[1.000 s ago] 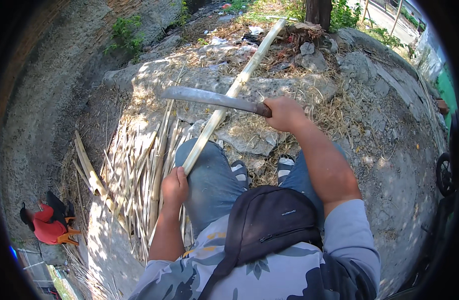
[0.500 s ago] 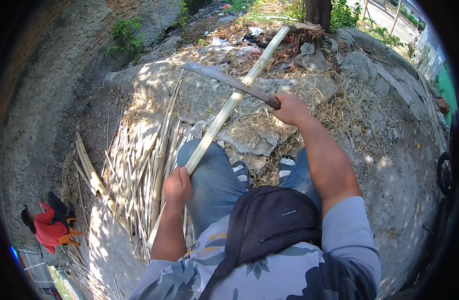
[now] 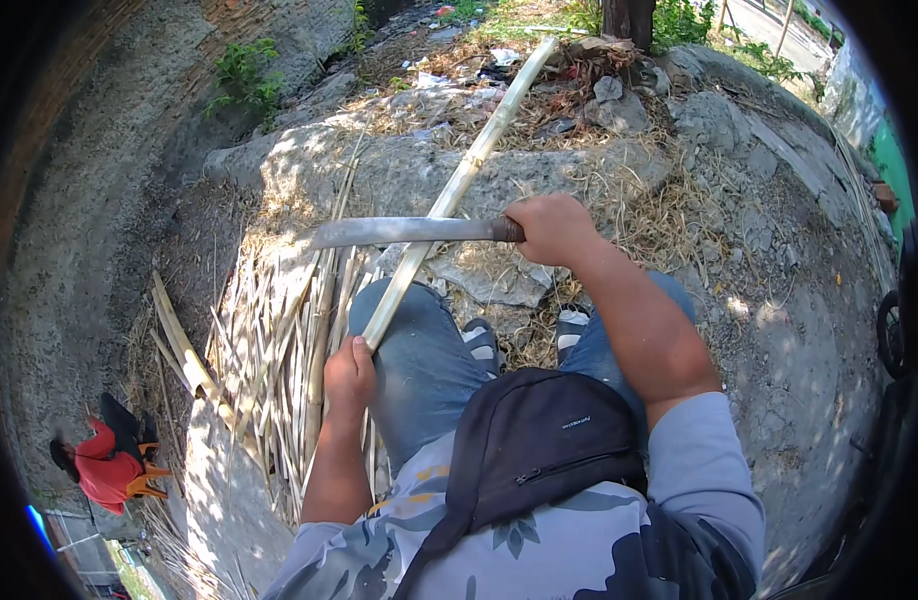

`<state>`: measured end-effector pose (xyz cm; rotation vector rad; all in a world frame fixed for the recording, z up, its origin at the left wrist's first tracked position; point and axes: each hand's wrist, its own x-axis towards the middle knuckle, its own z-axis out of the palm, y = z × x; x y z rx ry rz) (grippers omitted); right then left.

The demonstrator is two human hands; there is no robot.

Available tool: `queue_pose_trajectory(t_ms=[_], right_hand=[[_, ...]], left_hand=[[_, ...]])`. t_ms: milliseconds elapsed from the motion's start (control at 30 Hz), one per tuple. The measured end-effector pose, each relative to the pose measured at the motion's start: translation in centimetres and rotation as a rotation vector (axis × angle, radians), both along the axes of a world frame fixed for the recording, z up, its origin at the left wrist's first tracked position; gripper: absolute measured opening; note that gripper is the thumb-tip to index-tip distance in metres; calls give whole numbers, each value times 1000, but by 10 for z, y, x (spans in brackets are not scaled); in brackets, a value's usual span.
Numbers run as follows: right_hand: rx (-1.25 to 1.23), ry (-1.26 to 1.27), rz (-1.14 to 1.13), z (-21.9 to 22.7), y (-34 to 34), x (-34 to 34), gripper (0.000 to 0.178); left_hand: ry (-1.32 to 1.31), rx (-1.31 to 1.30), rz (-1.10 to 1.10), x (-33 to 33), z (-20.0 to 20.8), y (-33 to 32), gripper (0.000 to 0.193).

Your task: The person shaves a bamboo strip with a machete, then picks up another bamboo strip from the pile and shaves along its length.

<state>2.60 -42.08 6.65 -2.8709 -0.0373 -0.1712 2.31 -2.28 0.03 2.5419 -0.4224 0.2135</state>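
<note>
A long pale bamboo strip (image 3: 466,172) slants from beside my left thigh up toward the tree trunk. Its near end is gripped by my left hand (image 3: 350,376), thumb along the top. In my right hand (image 3: 555,229) is the wrapped handle of a machete (image 3: 404,232). The broad grey blade lies across the strip below its middle, pointing left; whether it touches the strip I cannot tell. The strip's near portion rests at my left knee.
Many split bamboo pieces (image 3: 294,360) are heaped on the ground left of my leg. Ahead lies a rough stone slab (image 3: 399,185) with dry shavings; a tree trunk (image 3: 631,22) stands beyond. A person in red (image 3: 109,465) sits on an orange chair (image 3: 149,472) at far left.
My right hand has drawn the machete nearer to me along the strip, and its blade has turned from slanting to nearly level. The strip's far end has shifted slightly left.
</note>
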Motion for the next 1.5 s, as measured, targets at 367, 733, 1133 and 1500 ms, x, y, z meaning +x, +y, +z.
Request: queue_pose_trajectory(t_ms=[367, 733, 1133, 1500], right_hand=[[132, 43, -413, -6, -23, 10, 23], [-172, 24, 161, -2, -12, -1, 24], [39, 120, -89, -2, -18, 0, 18], [-20, 5, -117, -6, -45, 3, 22]], left_hand=[[-9, -5, -32, 4, 4, -2, 37], [110, 22, 43, -28, 29, 21, 51], [221, 65, 87, -53, 8, 25, 53], [204, 48, 139, -53, 0, 16, 62]])
